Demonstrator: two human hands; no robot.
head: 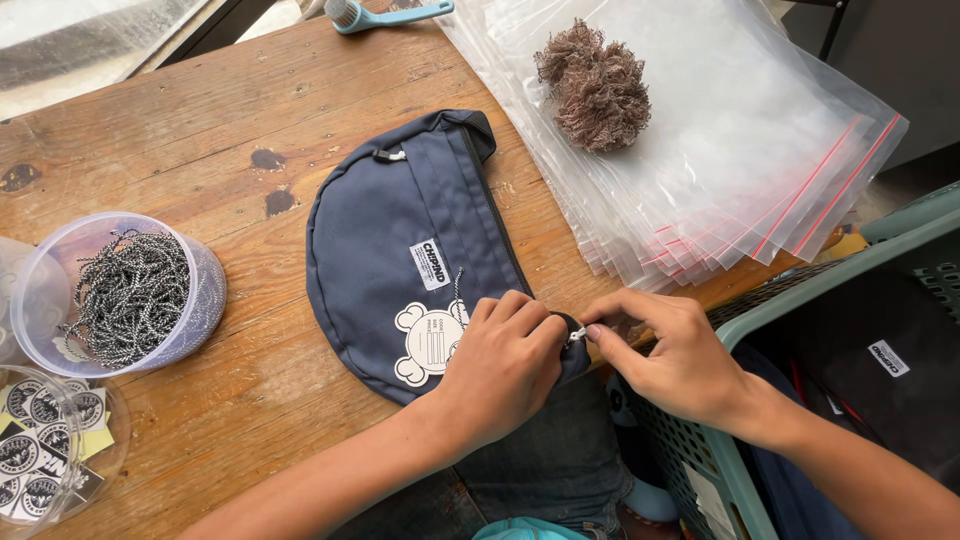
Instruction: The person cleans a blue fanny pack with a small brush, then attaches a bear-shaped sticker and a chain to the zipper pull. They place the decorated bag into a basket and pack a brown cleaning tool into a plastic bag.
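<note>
Plastic tub of cord sat at the counter's left; the navy bag lay mid-counter. The left hand pressed the bag's near corner, grip closed on fabric, while the right hand pinched the zipper pull. Clear bags lay right.

Under your hands the navy pouch is matt woven cloth, with a small metal zip pull and a smooth paper tag. Your table is rough, stained wood. Far right, glossy clear plastic bags carry a fuzzy brown fibre ball. Left, a translucent plastic tub holds braided cord.
</note>
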